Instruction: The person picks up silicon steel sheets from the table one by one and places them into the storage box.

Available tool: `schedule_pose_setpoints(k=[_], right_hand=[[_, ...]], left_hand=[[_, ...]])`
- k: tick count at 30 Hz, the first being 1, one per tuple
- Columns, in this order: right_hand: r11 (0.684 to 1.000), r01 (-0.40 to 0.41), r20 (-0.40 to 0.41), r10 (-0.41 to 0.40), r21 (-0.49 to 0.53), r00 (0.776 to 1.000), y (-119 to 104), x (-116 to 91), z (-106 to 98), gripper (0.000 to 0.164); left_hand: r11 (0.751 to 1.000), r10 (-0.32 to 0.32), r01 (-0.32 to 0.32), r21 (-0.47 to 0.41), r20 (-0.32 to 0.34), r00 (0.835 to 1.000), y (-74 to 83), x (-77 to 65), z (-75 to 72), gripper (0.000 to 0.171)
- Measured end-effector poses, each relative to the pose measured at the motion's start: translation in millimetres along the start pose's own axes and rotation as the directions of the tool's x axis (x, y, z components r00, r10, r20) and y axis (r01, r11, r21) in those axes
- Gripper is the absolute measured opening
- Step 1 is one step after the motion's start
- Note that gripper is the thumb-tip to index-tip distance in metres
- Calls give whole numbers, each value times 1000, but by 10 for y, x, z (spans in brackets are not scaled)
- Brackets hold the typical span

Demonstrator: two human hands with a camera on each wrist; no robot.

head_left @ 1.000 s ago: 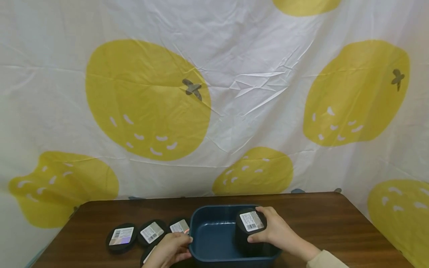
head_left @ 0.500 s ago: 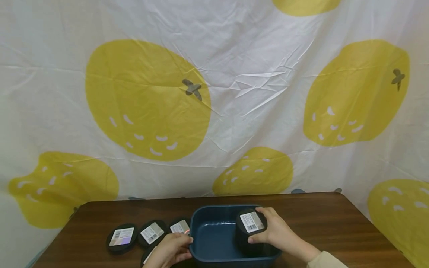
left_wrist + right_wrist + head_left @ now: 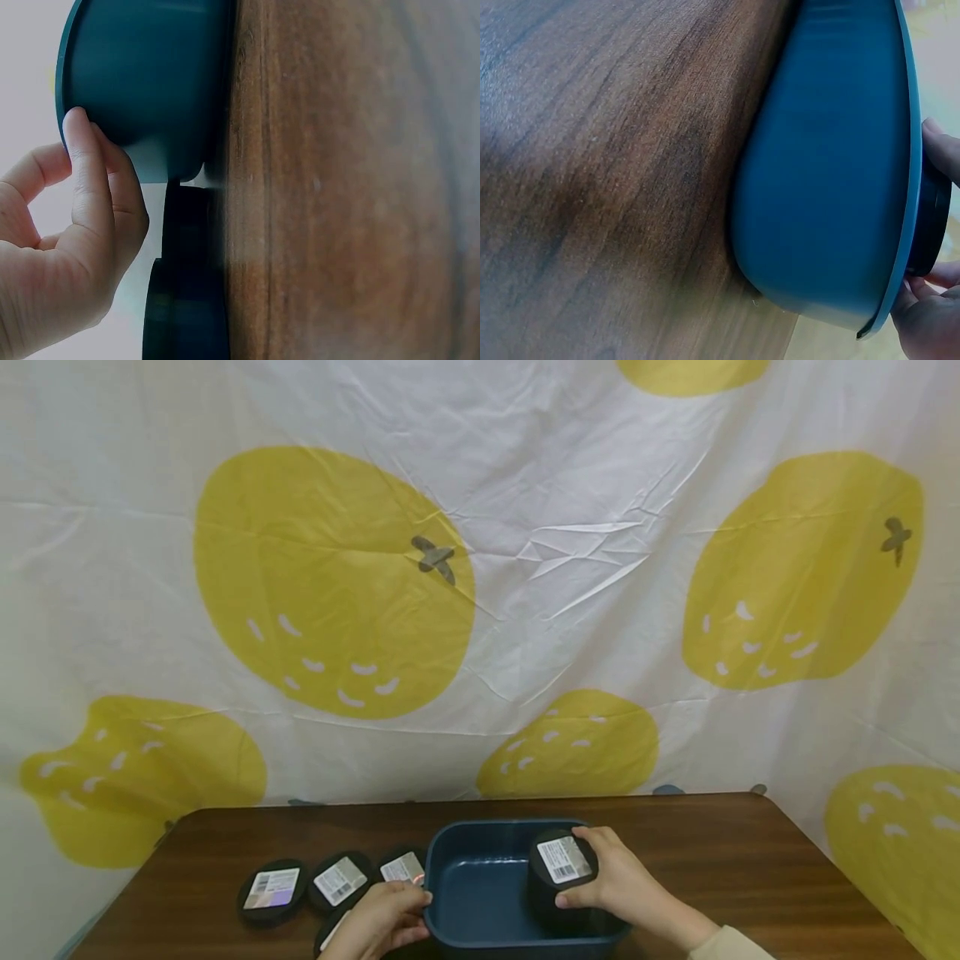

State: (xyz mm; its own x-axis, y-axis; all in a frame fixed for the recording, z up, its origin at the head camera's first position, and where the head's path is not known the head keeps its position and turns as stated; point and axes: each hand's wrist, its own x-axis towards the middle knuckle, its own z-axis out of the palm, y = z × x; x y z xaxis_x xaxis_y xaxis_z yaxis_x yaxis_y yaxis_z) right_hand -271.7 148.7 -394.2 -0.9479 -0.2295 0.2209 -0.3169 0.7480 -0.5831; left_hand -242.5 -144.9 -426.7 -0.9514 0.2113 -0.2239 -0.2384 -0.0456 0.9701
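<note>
A dark blue rectangular basin point(image 3: 480, 906) stands on the table in the head view. My left hand point(image 3: 384, 917) pinches its left rim; in the left wrist view the thumb and fingers point(image 3: 88, 187) grip that edge. Inside the basin's right end is a black round container point(image 3: 564, 860) with a white barcode label on top. Around it curl the thumb and fingers of my right hand point(image 3: 621, 885). From the right wrist view, the black container point(image 3: 930, 214) rises above the basin wall point(image 3: 825, 165); its lower part is hidden.
Left of the basin, several black round containers point(image 3: 272, 893) with labels lie on the brown wooden table point(image 3: 697, 852). One is partly covered by my left hand. A white cloth point(image 3: 525, 635) printed with yellow fruit hangs behind the table.
</note>
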Motion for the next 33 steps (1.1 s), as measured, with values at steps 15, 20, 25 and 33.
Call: schedule_pose_setpoints(k=[15,20,25,33], right_hand=[[1000,-7,90,7,2,996,-42,-2,-44,94],[1000,-1,81,1,6,997,-41,-4,-37,93],[1000,0,57,-1,9,998,-39,-17,-28,93],[999,-44,39,44,9,998,-53,-10,-16,95]], left_hand=[[1000,11,-11,3,18,1000,-36,15,-16,10],[1000,10,-10,2,12,1000,-27,7,-11,10],[1000,9,-9,6,14,1000,-18,2,-8,10],[1000,14,-14,10,24,1000,-23,13,-8,11]])
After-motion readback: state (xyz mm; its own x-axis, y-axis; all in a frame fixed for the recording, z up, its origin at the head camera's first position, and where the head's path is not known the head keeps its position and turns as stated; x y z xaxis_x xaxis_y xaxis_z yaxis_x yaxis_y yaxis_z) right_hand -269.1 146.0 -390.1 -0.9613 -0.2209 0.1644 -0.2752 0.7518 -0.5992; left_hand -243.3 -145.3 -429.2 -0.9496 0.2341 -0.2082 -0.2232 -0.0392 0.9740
